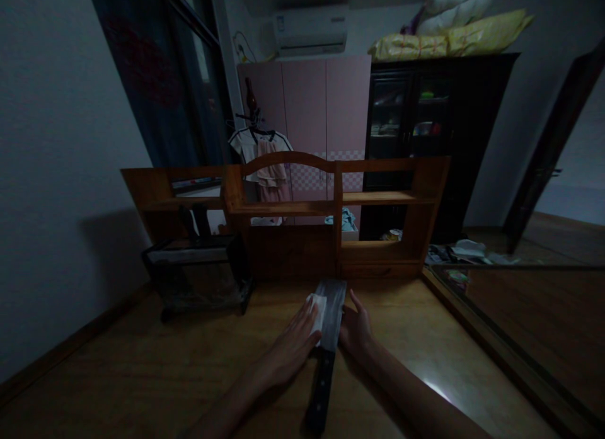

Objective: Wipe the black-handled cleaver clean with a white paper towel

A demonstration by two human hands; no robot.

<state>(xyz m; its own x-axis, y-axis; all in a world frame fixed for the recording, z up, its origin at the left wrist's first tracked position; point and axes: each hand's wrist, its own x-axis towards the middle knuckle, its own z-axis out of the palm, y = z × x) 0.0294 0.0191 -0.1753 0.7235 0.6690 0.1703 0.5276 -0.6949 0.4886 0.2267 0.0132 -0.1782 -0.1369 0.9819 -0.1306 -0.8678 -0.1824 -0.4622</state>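
stiff, weighty cleaver between two grips: mind the edge

your cleaver (333,313) lies between your left grip (300,335) and your right grip (358,325), its broad blade pointing away from you and its black handle (321,388) running back toward you, free of both grips. you can't tell from here whether it rests on the wooden surface (165,370) or hangs just above it.

your left grip has its fingers stretched out over the white tissue (317,320), pressing it to the blade's left side; you can't tell if it pinches a fold. your right grip sits along the blade's right edge, one finger standing apart from the rest; the others are partly hidden, so you can't tell if they close on the metal.

expect the cleaver to feel heavy for its size, rigid, and probably nose-heavy, since the wide metal is all ahead of the handle. the flat face is likely slick under your fingers. the tissue should be light, soft and easily torn or cut. the handle seems set toward the right side of the blade, so the cutting edge is probably on the left, under the tissue; treat both edges as sharp anyway. your safest hold is the handle, just behind your grips, with the fingers wrapped fully around it.
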